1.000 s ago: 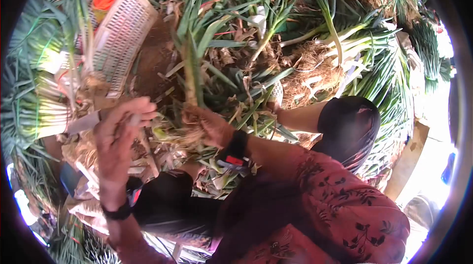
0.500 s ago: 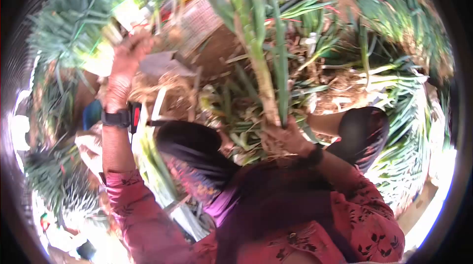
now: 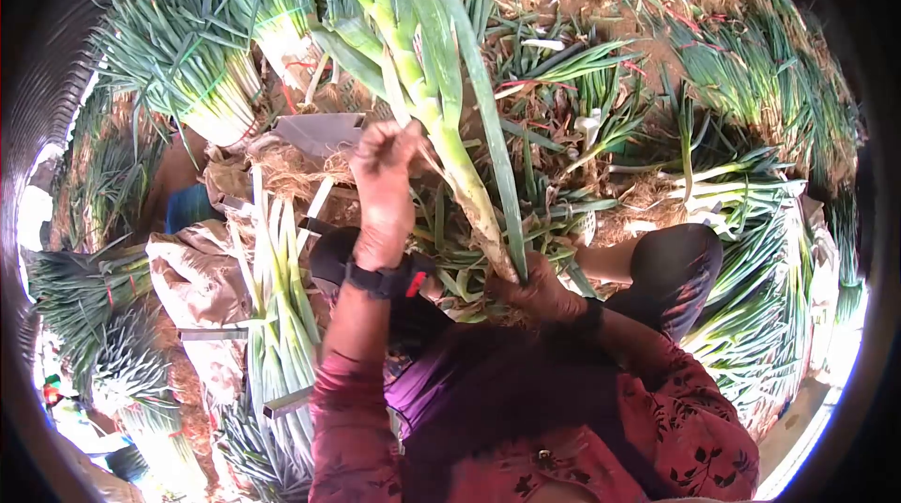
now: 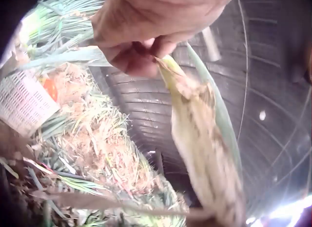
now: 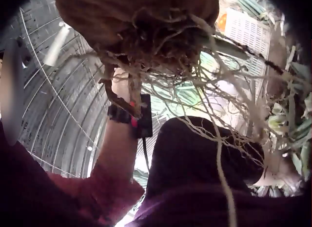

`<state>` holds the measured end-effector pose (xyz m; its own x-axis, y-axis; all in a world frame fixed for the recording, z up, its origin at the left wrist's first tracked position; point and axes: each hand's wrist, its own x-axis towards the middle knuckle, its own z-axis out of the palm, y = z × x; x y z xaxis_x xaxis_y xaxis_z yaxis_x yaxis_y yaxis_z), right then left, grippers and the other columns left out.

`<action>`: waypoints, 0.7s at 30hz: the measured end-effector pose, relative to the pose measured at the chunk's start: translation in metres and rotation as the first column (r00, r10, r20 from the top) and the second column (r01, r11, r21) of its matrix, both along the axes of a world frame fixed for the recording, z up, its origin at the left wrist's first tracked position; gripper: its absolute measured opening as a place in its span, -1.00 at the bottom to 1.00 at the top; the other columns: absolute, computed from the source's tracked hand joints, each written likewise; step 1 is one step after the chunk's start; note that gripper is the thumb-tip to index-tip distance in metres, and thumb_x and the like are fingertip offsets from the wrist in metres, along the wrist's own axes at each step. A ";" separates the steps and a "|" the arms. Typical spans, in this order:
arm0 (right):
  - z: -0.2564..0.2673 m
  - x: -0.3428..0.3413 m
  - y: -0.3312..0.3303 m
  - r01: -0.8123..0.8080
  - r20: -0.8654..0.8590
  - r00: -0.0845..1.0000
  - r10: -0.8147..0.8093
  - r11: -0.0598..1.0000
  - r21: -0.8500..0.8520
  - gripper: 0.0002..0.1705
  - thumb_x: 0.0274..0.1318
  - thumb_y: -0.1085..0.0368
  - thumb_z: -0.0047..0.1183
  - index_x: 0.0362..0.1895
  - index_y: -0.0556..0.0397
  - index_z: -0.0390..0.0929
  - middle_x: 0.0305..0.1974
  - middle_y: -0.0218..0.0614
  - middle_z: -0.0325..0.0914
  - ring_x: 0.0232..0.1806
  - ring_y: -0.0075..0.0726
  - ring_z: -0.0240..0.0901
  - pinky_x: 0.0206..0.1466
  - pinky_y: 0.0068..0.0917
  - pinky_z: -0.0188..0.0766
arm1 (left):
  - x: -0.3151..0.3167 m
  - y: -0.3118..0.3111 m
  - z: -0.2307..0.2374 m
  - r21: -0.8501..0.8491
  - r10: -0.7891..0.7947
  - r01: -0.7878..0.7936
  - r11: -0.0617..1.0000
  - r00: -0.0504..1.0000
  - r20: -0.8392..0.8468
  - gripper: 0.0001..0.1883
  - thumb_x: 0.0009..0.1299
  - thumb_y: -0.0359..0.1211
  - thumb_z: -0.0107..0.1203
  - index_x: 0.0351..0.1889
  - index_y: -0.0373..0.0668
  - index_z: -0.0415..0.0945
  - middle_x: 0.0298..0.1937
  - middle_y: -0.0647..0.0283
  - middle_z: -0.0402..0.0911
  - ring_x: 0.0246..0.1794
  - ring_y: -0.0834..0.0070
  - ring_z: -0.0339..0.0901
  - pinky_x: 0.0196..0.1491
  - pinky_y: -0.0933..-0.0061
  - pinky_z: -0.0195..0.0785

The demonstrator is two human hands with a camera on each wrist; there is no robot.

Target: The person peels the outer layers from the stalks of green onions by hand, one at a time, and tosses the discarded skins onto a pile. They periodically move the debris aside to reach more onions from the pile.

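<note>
A long green onion (image 3: 462,160) stands slanted before the body in the head view, green leaves up and pale stalk down. My right hand (image 3: 537,289) grips it at the root end. Shaggy brown roots (image 5: 170,66) hang below that hand in the right wrist view. Partway up the stalk, my left hand (image 3: 385,186) pinches a thin outer leaf between thumb and fingers. In the left wrist view this strip of yellowed leaf (image 4: 171,73) runs from the fingertips down to the dry, spotted stalk (image 4: 209,158).
Tied bundles of green onions (image 3: 211,99) stand at the upper left. Cleaned pale stalks (image 3: 282,287) lie left of the knees, by a grey metal plate (image 3: 319,132). More rooted onions (image 3: 741,250) are heaped on the right. A white crate (image 4: 24,102) shows in the left wrist view.
My left hand went out toward the bundles at the left, then came back to the onion and took hold of an outer leaf. The right hand keeps its grip on the root end.
</note>
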<state>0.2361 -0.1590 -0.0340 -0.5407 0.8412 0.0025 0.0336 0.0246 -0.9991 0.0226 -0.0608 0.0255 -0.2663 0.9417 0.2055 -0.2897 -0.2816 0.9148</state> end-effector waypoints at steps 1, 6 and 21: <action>0.004 0.001 0.003 -0.004 -0.052 0.999 0.004 1.000 -0.007 -0.87 0.13 0.34 0.13 -0.31 0.14 0.54 -0.47 -0.48 0.46 -0.38 -0.68 0.34 -0.33 -0.55 0.36 | 0.006 -0.004 -0.006 0.125 -0.031 0.045 0.991 0.994 -0.109 -0.91 0.32 -0.46 0.18 -0.25 -0.17 0.52 -0.38 0.36 0.59 -0.43 0.66 0.53 -0.40 0.60 0.44; 0.024 0.009 0.030 0.085 -0.226 0.970 -0.084 0.996 -0.004 -0.86 0.10 0.38 0.16 -0.24 0.15 0.55 -0.43 -0.46 0.51 -0.35 -0.69 0.36 -0.28 -0.55 0.39 | 0.007 -0.063 0.009 -0.661 -0.832 0.544 0.517 0.499 -0.241 -0.81 0.22 -0.49 0.19 -0.21 -0.25 0.54 -0.29 0.27 0.60 -0.25 0.50 0.54 -0.21 0.46 0.42; -0.085 -0.006 0.073 -0.092 0.012 0.996 0.092 0.995 -0.029 -0.48 0.20 0.09 0.11 0.09 0.20 0.41 -0.09 -0.24 0.50 -0.13 -0.44 0.42 -0.08 -0.42 0.38 | -0.032 0.084 -0.016 0.049 -0.226 0.230 0.972 0.858 0.462 -0.58 0.42 -0.36 0.07 0.20 -0.29 0.33 0.01 0.06 0.55 -0.08 0.29 0.57 0.08 0.27 0.44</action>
